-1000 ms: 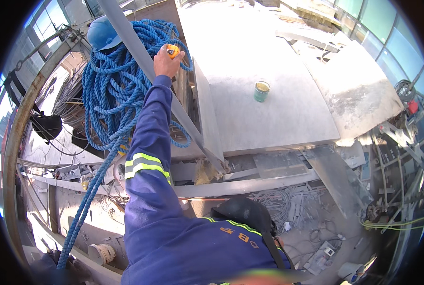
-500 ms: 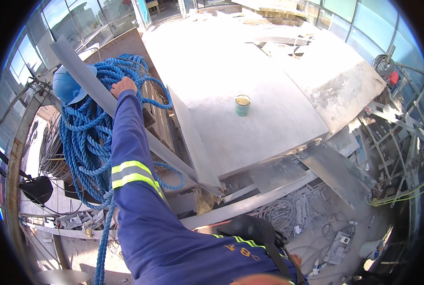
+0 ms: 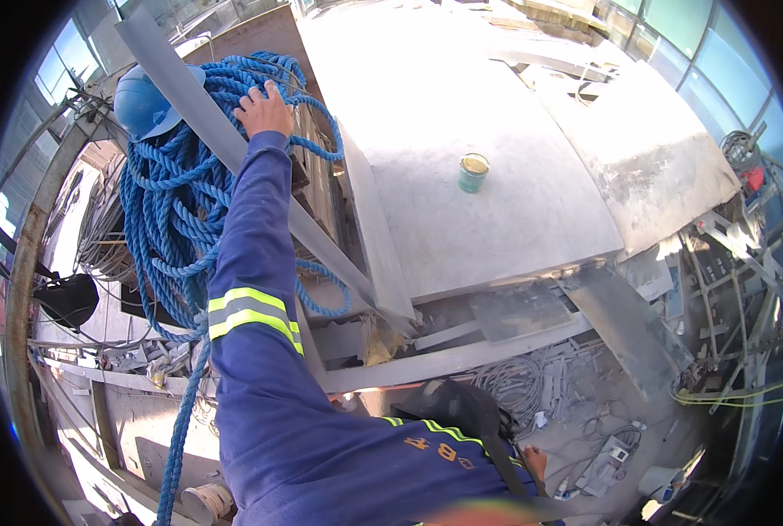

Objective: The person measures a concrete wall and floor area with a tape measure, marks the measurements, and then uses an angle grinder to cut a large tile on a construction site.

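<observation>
Left hand's fingers uncurl over the blue rope coil

Half a second ago the left hand (image 3: 266, 112) was bunched; now its fingers are spread and bent over the top right of the rope coil (image 3: 185, 219), and the whole view has shifted.

Nearest, at the bottom centre, the dark blue work jacket (image 3: 339, 465) carries orange lettering, broken up by folds. A black bag (image 3: 448, 405) lies against it. The right hand (image 3: 537, 460) peeks out at the lower right, mostly hidden, so its grip cannot be told.

The coil fills the upper left: thick twisted rope, with one length (image 3: 181, 421) hanging to the lower edge. I'd judge the whole coil heavy and floppy, each strand bendable but fairly stiff, hard to break and apt to tangle. The loop (image 3: 332, 131) standing out right of the left hand looks the easiest hold; several turns gathered together would suit lifting better. Whether that hand pinches any strand is unclear.

A grey metal bar (image 3: 181, 83) slants across the coil, with a blue hard hat (image 3: 144, 103) at its upper left. No label is readable on rope or hat.

Farther off, a green bucket (image 3: 473, 174) stands on a pale slab (image 3: 505, 237); glass panels (image 3: 733, 66) edge the upper right.
</observation>
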Action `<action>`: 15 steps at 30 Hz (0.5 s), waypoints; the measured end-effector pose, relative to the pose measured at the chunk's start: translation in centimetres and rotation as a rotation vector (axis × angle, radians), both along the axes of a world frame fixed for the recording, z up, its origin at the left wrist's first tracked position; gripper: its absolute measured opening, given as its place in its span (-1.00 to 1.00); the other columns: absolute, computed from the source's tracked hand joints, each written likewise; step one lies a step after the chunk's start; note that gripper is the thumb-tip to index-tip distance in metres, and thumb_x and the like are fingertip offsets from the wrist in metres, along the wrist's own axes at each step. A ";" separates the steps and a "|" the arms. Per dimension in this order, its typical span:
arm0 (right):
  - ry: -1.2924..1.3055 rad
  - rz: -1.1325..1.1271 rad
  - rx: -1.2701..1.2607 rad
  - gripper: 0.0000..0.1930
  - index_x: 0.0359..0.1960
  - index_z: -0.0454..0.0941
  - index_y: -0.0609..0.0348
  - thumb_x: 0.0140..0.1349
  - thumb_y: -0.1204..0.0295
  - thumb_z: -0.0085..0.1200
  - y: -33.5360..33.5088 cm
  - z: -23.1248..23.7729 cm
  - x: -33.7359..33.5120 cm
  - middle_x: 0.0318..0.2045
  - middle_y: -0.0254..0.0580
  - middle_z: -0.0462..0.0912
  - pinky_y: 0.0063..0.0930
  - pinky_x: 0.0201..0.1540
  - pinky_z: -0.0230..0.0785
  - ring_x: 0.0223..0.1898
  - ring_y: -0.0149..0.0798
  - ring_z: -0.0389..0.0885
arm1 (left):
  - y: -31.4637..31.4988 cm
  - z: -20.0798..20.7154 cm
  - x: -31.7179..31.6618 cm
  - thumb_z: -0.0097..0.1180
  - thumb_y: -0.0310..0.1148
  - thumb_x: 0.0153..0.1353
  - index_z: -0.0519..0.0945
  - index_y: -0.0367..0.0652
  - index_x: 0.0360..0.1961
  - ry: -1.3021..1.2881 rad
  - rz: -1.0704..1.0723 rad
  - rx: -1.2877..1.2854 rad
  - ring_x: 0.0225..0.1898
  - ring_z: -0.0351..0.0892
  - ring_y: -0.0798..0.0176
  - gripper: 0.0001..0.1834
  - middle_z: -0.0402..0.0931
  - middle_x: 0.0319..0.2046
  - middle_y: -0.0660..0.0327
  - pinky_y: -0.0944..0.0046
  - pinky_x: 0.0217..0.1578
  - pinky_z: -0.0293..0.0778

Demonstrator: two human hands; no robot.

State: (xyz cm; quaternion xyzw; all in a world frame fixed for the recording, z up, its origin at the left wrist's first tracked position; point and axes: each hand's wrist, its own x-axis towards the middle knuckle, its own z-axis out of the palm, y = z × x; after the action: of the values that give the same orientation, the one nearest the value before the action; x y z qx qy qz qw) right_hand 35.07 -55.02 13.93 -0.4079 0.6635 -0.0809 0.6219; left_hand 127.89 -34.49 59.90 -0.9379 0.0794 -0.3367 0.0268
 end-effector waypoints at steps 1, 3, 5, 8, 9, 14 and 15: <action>0.053 0.032 -0.006 -0.59 0.16 0.49 0.39 0.43 0.34 0.20 -0.5 0.3 0.6 -0.37 -0.20 0.64 -0.46 -0.48 0.51 -0.51 -0.34 0.58 | -1.0 -1.3 -1.7 0.33 -0.06 0.34 0.52 -0.04 0.41 -0.139 -0.212 -0.011 0.36 0.41 -0.17 -0.34 0.49 0.33 -0.02 -0.20 0.33 0.33; 0.050 0.154 -0.061 -0.55 0.21 0.49 0.33 0.44 0.27 0.20 -1.0 1.2 1.8 -0.23 -0.13 0.66 -0.36 -0.33 0.56 -0.37 -0.26 0.63 | -4.3 -6.1 -6.4 0.29 -0.20 0.37 0.58 -0.11 0.32 -0.271 -0.650 -0.120 0.28 0.51 -0.11 -0.47 0.58 0.23 0.03 -0.10 0.28 0.41; 0.099 0.238 -0.022 -0.46 0.30 0.47 0.23 0.44 0.14 0.21 -0.3 2.1 2.9 0.02 -0.09 0.63 -0.20 -0.09 0.57 -0.09 -0.15 0.63 | -7.2 -14.0 -13.7 0.31 -0.23 0.38 0.64 -0.19 0.21 0.103 -1.041 -0.335 0.05 0.68 -0.08 -0.56 0.70 0.00 0.02 0.01 0.10 0.58; -0.129 0.249 0.154 -0.25 0.54 0.32 0.00 0.47 -0.14 0.12 2.4 2.6 4.3 0.43 -0.16 0.47 -0.12 0.37 0.33 0.44 -0.07 0.39 | -9.8 -28.5 -26.3 0.22 -0.05 0.48 0.55 -0.20 0.38 1.325 -1.022 -0.513 0.04 0.76 0.04 -0.41 0.71 0.09 -0.09 0.06 0.10 0.61; -0.402 0.257 0.279 -0.26 0.55 0.32 0.07 0.52 -0.11 0.06 3.7 3.0 3.4 0.40 -0.18 0.53 -0.30 0.39 0.35 0.37 -0.19 0.51 | -9.8 -33.7 -30.5 0.21 -0.01 0.48 0.52 -0.27 0.39 1.635 -0.916 -0.431 0.14 0.74 0.01 -0.34 0.69 0.15 -0.12 0.05 0.16 0.59; -0.162 -0.186 0.497 -0.33 0.33 0.60 0.21 0.52 -0.13 0.05 11.3 -1.3 -4.0 0.20 -0.18 0.72 -0.33 0.19 0.52 0.13 -0.23 0.70 | -4.1 -52.2 -47.3 0.14 0.27 0.42 0.57 -0.29 0.37 2.171 -1.130 0.002 0.34 0.59 -0.08 -0.17 0.62 0.26 -0.17 0.10 0.35 0.42; -0.053 -0.120 0.432 -0.27 0.34 0.58 0.21 0.46 -0.20 0.09 12.9 -2.8 -6.0 0.24 -0.11 0.69 -0.22 0.20 0.52 0.16 -0.16 0.69 | -3.3 -53.9 -46.9 0.14 0.27 0.43 0.57 -0.29 0.37 2.189 -1.153 0.067 0.34 0.59 -0.08 -0.17 0.62 0.27 -0.17 0.11 0.35 0.41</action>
State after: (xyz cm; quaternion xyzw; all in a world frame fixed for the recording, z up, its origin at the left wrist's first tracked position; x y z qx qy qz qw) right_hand 29.08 -42.07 11.17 -0.2228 0.6721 0.0157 0.7060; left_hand 80.96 -37.82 5.95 -0.5527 0.4700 0.6637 -0.1820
